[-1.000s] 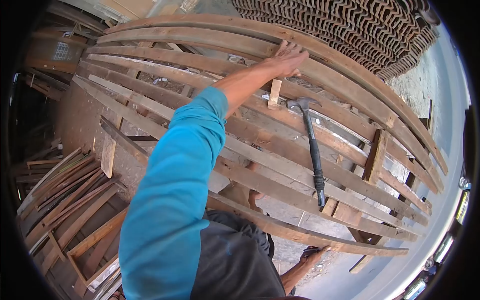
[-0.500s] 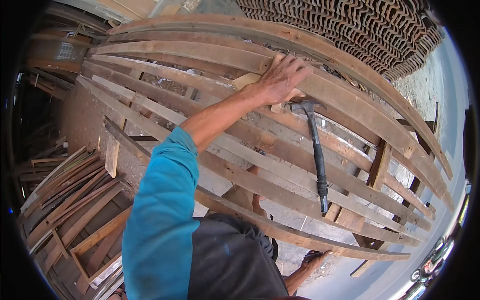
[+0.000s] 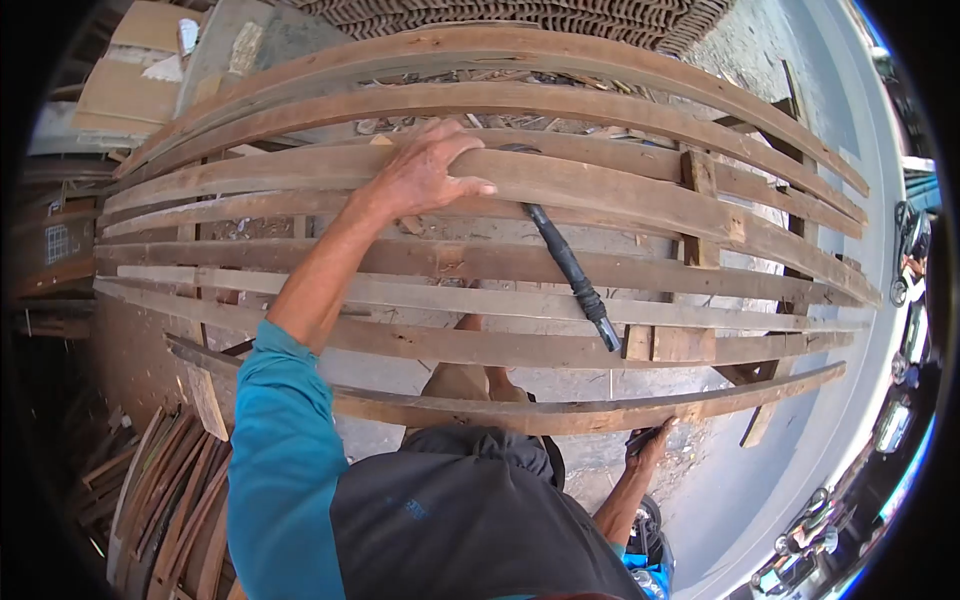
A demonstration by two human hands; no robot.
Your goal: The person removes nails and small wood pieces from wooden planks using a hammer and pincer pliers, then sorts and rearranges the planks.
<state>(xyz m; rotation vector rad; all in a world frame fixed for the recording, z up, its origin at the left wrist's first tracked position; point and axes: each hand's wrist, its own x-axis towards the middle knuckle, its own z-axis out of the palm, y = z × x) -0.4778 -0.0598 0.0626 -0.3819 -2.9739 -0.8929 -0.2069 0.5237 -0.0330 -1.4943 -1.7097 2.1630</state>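
My left hand (image 3: 430, 170) is wrapped over the top edge of a long wooden beam (image 3: 620, 200), left of its middle. Beyond that beam and nearer to me run several other long beams. A claw hammer (image 3: 570, 265) with a dark wrapped handle lies across the nearer beams, its head partly hidden by the gripped beam. Below the right part of the nearest beam (image 3: 590, 416), my right hand (image 3: 650, 445) is closed round a small dark object that I cannot make out. Short wood blocks (image 3: 683, 344) sit between beams at the right.
Stacked curved tiles (image 3: 520, 14) stand at the far side. Cardboard (image 3: 130, 95) lies at the upper left, and a pile of wood strips (image 3: 170, 500) at the lower left. Vehicles (image 3: 893, 425) show along the right edge. Cross supports (image 3: 790, 220) run under the beams.
My left hand has drawn the beam nearer to me, over the hammer's head. The view has turned and shifted. My right hand still holds the dark object below the nearest beam.
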